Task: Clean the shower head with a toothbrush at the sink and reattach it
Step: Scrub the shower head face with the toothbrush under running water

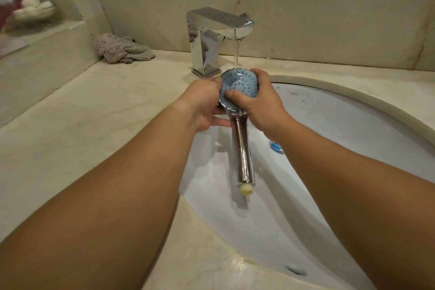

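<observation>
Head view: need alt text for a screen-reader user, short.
Two hands, left hand and right hand, hold a chrome shower head face-up under running water from a square faucet, above a white sink. The right thumb rests on its blue nozzle face. A crumpled cloth lies on the counter, left.

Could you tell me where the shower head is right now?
Centre of the head view, the shower head is held over the sink under the faucet.
</observation>
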A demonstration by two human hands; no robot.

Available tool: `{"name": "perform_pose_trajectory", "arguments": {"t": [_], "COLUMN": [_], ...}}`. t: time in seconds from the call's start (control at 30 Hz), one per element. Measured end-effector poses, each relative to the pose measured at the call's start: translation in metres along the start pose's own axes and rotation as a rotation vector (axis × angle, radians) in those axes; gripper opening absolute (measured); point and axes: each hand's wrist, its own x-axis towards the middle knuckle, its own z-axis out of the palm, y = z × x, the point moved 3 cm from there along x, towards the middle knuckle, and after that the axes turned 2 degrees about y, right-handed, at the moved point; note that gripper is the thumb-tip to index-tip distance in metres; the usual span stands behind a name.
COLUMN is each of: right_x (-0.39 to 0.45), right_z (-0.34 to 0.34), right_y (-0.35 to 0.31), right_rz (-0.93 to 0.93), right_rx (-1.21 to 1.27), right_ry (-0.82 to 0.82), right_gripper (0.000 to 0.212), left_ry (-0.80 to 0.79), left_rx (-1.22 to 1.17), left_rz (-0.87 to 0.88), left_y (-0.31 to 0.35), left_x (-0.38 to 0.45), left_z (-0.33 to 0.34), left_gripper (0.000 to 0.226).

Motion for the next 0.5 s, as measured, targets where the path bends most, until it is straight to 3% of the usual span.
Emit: {"name": "perform_pose_trajectory", "arguments": {"t": [0.1, 0.27, 0.5], "right_x": [0.0007, 0.006, 0.0036], "right_z": [0.0026, -0.0008, -0.0012], "right_y": [-0.0034, -0.0042, -0.0034], "right_rz": [-0.023, -0.088, 0.003], "right_rx": [-0.046, -0.151, -0.054], "right_ry": [0.135, 0.246, 0.369], "right_gripper": [0.07, 0.037, 0.037], "left_ry": [-0.006, -0.048, -0.014], "left_rx": [-0.014, 0.002, 0.003], "left_rz": [0.0, 0.039, 0.041], "left_y": [0.0003, 0.0028, 0.0018], "left_x": [0.0001, -0.0015, -0.0015], "left_z": [0.0023, 0.0056, 0.0043], "left_gripper": [0.036, 0.029, 0.03]}}
